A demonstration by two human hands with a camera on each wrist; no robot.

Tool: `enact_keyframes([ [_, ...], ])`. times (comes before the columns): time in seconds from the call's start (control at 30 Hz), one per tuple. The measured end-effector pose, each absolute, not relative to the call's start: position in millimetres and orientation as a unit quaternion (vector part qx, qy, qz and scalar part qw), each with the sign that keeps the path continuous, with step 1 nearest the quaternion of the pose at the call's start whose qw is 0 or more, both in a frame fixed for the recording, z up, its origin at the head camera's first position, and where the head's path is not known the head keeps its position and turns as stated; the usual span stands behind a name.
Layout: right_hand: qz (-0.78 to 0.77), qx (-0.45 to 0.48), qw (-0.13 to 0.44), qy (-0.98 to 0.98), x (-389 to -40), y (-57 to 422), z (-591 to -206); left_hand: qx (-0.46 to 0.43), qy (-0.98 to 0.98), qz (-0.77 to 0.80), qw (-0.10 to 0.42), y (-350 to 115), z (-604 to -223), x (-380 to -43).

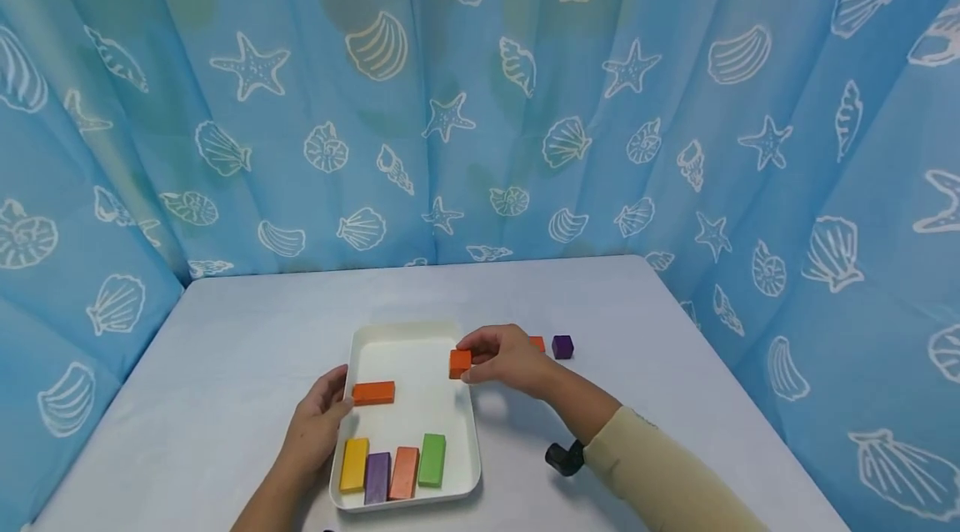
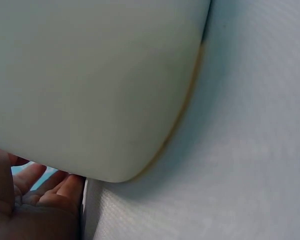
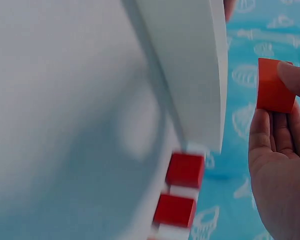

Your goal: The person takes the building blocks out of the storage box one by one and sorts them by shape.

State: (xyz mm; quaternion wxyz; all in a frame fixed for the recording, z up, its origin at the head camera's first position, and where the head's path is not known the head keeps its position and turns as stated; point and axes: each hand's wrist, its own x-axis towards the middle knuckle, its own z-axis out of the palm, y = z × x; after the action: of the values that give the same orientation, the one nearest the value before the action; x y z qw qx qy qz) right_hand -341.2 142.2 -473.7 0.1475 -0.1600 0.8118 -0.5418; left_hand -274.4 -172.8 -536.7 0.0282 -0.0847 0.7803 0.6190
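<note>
Orange cube block with smooth faces [image 1: 460,364]: pinched between the thumb and fingers of the right hand [image 1: 510,358], it is held up at about two o'clock from the tray's centre, near the right wall. The left hand [image 1: 315,424], well apart from the right, clasps the wall at nine o'clock, thumb over the rim and fingers outside, of a white rectangular tray with rounded corners [image 1: 474,440]. Inside, an orange oblong block [image 1: 373,393] lies crosswise at ten o'clock, near the left thumb. Four further oblong blocks line the near end: yellow [image 1: 354,465] between seven and eight, purple [image 1: 377,478] at seven, salmon [image 1: 404,473] at six and green [image 1: 432,460] at five. Outside the tray, an orange-red block [image 1: 537,343], partly hidden by the right hand, lies at two o'clock; just beyond is a dark purple cube [image 1: 562,347]. A beige sleeve [image 1: 660,465] covers the right forearm. All rests on a white-covered table [image 1: 247,332], with a blue curtain patterned with white shells and starfish [image 1: 480,98] at twelve o'clock.
</note>
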Motion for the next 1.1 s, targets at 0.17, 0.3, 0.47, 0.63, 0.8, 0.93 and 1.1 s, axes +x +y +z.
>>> enact_keyframes([
  [0.17, -0.553, -0.129, 0.127, 0.813, -344, 174, -478, -0.097, 0.78, 0.617, 0.034, -173, -542, -271],
  [0.3, -0.556, -0.103, 0.105, 0.818, -347, 200, -478, -0.099, 0.778, 0.619, 0.033, -171, -542, -271],
  [0.47, -0.555, -0.076, 0.088, 0.824, -349, 229, -476, -0.108, 0.78, 0.615, 0.039, -171, -540, -269],
  [0.63, -0.552, -0.058, 0.06, 0.83, -358, 258, -475, -0.099, 0.777, 0.621, 0.035, -171, -537, -272],
  [0.8, -0.551, -0.034, 0.049, 0.832, -367, 284, -479, -0.094, 0.776, 0.623, 0.029, -171, -535, -274],
  [0.93, -0.542, -0.019, 0.038, 0.839, -368, 299, -484, -0.101, 0.773, 0.626, 0.037, -172, -536, -275],
  [1.1, -0.523, -0.004, 0.027, 0.852, -369, 311, -491, -0.097, 0.769, 0.631, 0.036, -172, -537, -276],
])
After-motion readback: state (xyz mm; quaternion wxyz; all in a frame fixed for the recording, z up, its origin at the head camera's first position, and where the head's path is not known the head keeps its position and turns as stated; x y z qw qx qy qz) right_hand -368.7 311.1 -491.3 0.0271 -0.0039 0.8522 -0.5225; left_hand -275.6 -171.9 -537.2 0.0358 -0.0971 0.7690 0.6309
